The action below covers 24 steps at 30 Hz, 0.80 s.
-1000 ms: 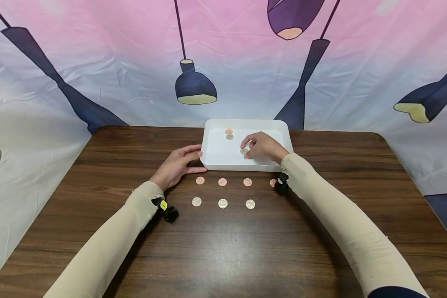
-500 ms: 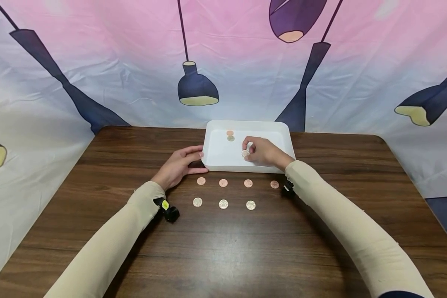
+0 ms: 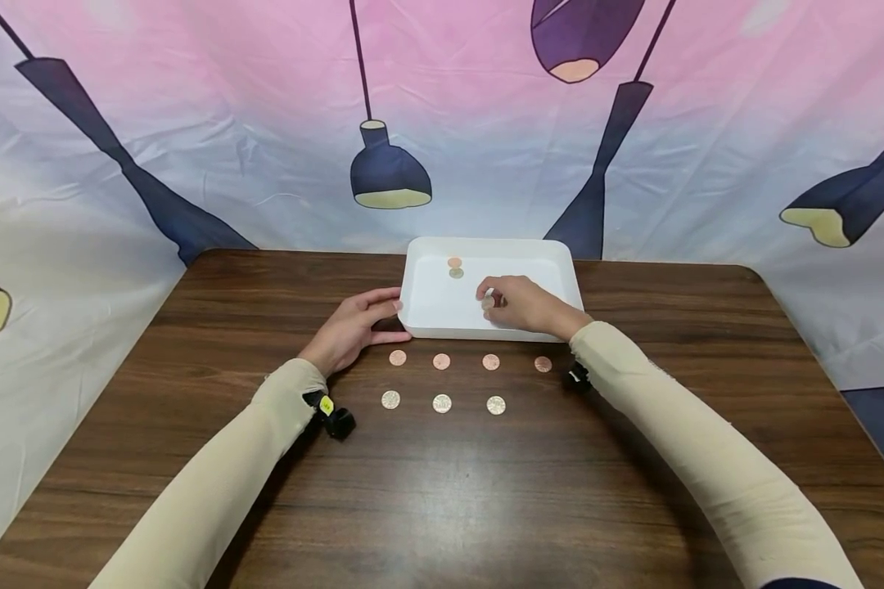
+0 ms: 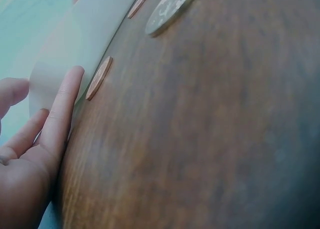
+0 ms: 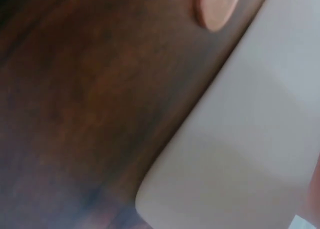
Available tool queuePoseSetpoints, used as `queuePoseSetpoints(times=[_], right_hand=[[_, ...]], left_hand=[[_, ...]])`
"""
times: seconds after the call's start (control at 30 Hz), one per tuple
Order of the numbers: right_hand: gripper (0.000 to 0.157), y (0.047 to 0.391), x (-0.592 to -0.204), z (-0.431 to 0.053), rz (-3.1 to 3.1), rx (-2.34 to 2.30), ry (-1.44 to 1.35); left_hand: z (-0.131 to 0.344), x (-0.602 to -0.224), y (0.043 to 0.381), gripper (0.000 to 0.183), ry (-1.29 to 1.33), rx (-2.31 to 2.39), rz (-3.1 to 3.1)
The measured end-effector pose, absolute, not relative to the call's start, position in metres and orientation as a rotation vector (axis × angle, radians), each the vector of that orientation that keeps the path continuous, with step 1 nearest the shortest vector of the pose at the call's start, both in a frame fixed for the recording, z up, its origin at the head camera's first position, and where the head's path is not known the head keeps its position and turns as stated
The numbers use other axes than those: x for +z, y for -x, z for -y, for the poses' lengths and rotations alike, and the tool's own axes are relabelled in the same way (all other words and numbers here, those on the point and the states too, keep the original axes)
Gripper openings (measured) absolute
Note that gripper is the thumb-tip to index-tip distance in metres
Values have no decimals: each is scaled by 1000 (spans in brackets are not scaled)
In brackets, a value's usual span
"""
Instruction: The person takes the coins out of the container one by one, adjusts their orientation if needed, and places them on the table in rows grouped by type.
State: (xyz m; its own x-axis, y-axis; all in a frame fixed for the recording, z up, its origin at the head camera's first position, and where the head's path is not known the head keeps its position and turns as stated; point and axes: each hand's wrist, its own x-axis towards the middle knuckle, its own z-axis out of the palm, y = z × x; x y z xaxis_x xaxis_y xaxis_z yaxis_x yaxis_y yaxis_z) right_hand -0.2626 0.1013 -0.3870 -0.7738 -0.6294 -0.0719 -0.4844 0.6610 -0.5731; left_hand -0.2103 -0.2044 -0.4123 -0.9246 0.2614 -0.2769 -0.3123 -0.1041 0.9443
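A shallow white tray (image 3: 427,315) stands at the far side of the wooden table. My left hand (image 3: 349,327) rests against its left end with fingers fairly straight; in the left wrist view the fingers (image 4: 62,106) lie along the tray's wall. Over the tray floor, my right hand (image 3: 526,304) pinches a silver-coloured coin (image 3: 488,303) between thumb and fingers. Inside the tray, a copper coin (image 3: 454,263) and a silver-coloured coin (image 3: 456,274) lie together towards the back left. The right wrist view catches only a sliver of that hand at its right edge.
Several copper coins (image 3: 441,361) form a row in front of the tray on the table (image 3: 412,507). Nearer to me lies a row of three silver-coloured coins (image 3: 442,403). Behind the table hangs a cloth (image 3: 280,164) printed with lamps.
The right hand has shifted slightly right and towards me within the tray, the silver-coloured coin at its fingertips. Its wrist has uncovered the rightmost copper coin. The left hand keeps its place.
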Motion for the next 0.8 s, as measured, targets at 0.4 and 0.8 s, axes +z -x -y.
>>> queuePoseSetpoints(times=[0.4, 0.8], right_hand=[[25, 260, -381, -101, -2660, -716, 831], [24, 251, -370, -109, -2766, -681, 925]], left_hand=[[203, -411, 209, 57, 43, 2086, -1795], [204, -412, 210, 59, 43, 2084, -1795]])
